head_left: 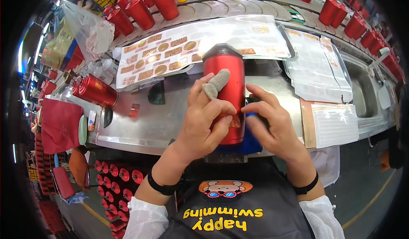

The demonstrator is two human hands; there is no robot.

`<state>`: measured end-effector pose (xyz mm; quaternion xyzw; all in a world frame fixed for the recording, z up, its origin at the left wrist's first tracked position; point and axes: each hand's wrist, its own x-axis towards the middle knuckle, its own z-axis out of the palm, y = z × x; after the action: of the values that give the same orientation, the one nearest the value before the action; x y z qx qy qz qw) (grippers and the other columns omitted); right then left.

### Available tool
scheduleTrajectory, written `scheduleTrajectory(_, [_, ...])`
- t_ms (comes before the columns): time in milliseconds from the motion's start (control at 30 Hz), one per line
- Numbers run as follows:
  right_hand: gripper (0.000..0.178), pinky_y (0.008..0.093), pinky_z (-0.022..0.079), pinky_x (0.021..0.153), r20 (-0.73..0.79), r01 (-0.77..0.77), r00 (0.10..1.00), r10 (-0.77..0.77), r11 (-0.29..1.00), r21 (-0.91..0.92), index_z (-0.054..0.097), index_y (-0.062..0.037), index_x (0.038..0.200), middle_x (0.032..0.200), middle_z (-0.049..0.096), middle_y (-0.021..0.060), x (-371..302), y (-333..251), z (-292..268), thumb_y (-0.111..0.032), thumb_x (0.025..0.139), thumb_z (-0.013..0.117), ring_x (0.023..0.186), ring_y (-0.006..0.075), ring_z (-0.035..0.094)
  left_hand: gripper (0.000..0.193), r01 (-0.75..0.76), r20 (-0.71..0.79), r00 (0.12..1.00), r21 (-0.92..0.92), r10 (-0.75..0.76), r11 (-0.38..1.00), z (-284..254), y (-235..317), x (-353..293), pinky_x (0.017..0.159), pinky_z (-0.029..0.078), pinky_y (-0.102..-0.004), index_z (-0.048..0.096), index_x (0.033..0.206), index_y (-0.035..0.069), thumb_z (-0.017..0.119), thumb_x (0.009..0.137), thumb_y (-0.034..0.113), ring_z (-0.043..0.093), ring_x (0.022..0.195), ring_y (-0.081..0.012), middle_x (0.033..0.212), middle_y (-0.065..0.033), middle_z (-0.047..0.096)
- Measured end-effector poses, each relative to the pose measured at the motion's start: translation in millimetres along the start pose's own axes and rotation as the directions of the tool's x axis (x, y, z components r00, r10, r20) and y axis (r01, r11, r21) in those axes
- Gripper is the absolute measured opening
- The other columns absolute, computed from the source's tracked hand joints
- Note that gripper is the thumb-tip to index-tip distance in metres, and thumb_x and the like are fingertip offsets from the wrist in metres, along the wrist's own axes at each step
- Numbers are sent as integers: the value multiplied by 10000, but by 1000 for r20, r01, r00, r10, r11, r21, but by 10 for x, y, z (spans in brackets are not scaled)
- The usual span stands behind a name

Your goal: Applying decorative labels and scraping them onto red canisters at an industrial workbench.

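A glossy red metal canister (230, 81) with a dark faceted end lies lengthwise in front of me, its far end tipped toward the sheets. A small gold-printed label (235, 122) shows on its near part. My left hand (200, 124) rests against the canister's left side, one finger wrapped in a grey cloth finger cover (216, 84). Its thumb and index finger close beside the label; what they hold, if anything, is hidden. On the right side, my right hand (275, 126) has its fingers curved and apart, fingertips near the canister, partly blurred. Something blue (252, 143) shows beneath.
Behind the canister, a white sheet of gold stickers (166, 55) lies on a tray, with more sheets (317, 64) at right. Red canisters (140, 14) stand along a conveyor (213, 9); others (96, 90) lie at left. A sink (365, 87) is far right.
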<state>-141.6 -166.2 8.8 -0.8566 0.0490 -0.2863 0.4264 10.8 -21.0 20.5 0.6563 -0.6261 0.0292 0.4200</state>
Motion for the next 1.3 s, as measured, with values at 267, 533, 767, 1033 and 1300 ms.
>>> scheduleTrajectory(267, [92, 452, 405, 973, -35, -108, 994, 107, 993, -41, 640, -40, 812, 1251, 527, 243, 84, -151, 101, -107, 801, 702, 1146, 395, 508, 839, 154, -56, 987, 32, -152, 988, 61, -112, -648, 1125, 171, -568, 357, 1431, 1, 745, 767, 337, 367, 1301, -443, 1350, -231, 477])
scheduleTrajectory(533, [65, 398, 448, 917, 19, -162, 987, 162, 986, -32, 638, -17, 787, 1201, 553, 214, 186, -344, -30, -62, 792, 684, 1081, 322, 562, 880, -12, -53, 998, 368, 34, 930, -18, -88, -548, 1119, 140, -614, 345, 1439, 1, 734, 776, 430, 397, 1287, -411, 1332, -221, 481])
scheduleTrajectory(767, [62, 290, 487, 770, 66, -107, 992, 106, 994, 9, 634, -1, 788, 1172, 562, 198, 288, -502, -125, -38, 793, 684, 949, 209, 601, 712, 231, -31, 964, -399, -265, 887, 31, -121, -502, 1099, 272, -462, 339, 1435, -6, 644, 871, 302, 430, 1248, -382, 1351, -241, 443])
scheduleTrajectory(1033, [71, 278, 472, 757, 49, -170, 985, 165, 976, 139, 632, 9, 795, 1190, 546, 187, 205, -459, -142, -47, 804, 674, 951, 171, 587, 650, 409, -65, 852, -537, -520, 738, 179, -43, -273, 1011, 357, -408, 347, 1413, -33, 621, 897, 252, 472, 1137, -339, 1241, -235, 484])
scheduleTrajectory(1300, [80, 266, 453, 759, 4, -166, 986, 167, 976, 140, 630, 16, 796, 1189, 544, 176, 103, -247, -112, -52, 813, 668, 901, 148, 559, 743, 324, -157, 915, -260, -371, 910, 262, -25, -199, 1022, 363, -431, 281, 1436, -30, 671, 867, 245, 452, 1164, -353, 1283, -247, 453])
